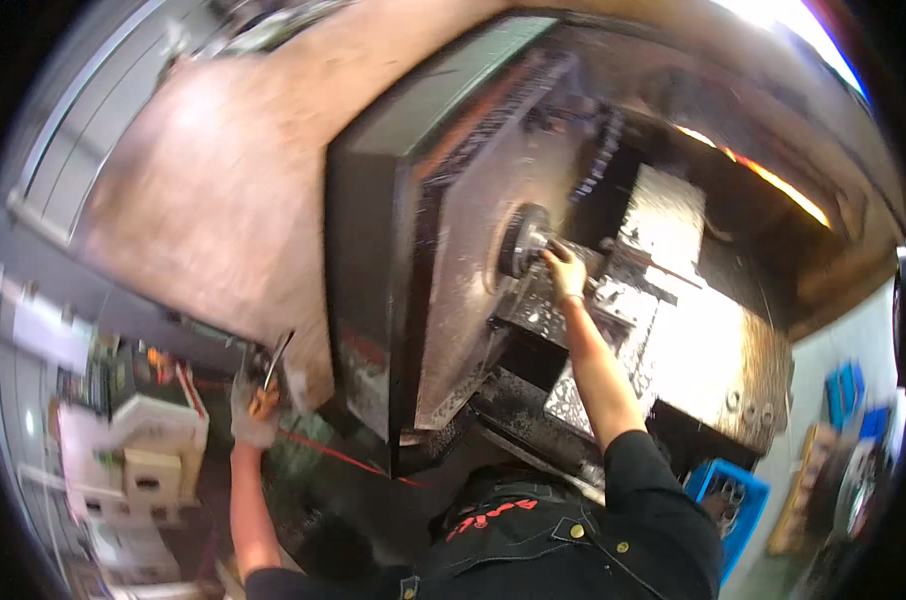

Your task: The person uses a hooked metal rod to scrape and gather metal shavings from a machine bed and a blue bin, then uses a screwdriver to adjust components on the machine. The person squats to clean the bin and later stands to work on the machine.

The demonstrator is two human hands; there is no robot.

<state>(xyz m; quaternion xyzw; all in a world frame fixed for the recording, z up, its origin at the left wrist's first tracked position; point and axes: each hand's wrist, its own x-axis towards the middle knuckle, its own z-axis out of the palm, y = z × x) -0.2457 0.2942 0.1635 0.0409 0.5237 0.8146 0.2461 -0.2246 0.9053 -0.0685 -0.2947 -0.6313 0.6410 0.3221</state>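
My right hand [567,274], bare, reaches into a lathe. Its fingers close around a small round metal part [540,241] at the front of the dark spindle chuck [520,240]. The fingers partly cover that part, and its exact shape is unclear. Off to the left, outside the machine, my left hand [251,418] wears a light grey glove. It is closed on an orange-handled tool [264,402] with a thin metal shaft pointing up; the kind of tool cannot be made out.
Metal chips cover the lathe's slide [613,320] below and right of the chuck. The machine's thick door edge [373,300] stands between my arms. A blue crate [751,500] holding metal parts is at lower right. A white machine [138,440] stands at left.
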